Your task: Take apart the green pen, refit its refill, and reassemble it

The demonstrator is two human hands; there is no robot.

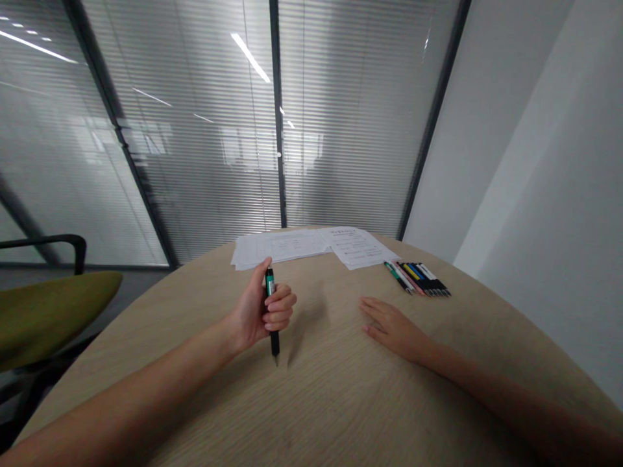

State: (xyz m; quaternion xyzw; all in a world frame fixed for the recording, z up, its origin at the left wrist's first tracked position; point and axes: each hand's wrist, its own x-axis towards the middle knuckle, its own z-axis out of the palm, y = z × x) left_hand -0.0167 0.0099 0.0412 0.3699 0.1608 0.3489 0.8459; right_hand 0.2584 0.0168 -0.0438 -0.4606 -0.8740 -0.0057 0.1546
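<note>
My left hand (265,308) is closed around a black and green pen (270,283), holding it upright above the table. The pen's tip points down, and my thumb is at its top end. My right hand (392,326) rests on the wooden tabletop (321,395) with its fingers stretched out and nothing in it. Just beyond the right hand lies a row of several pens (418,279) side by side, with green, pink, yellow, blue, white and black parts.
Printed paper sheets (287,246) lie at the table's far edge, overlapping one another. On the left stands a chair (53,311) with a yellow-green seat and black armrest. Behind the table is a glass partition with blinds (219,181); a white wall (545,194) rises on the right.
</note>
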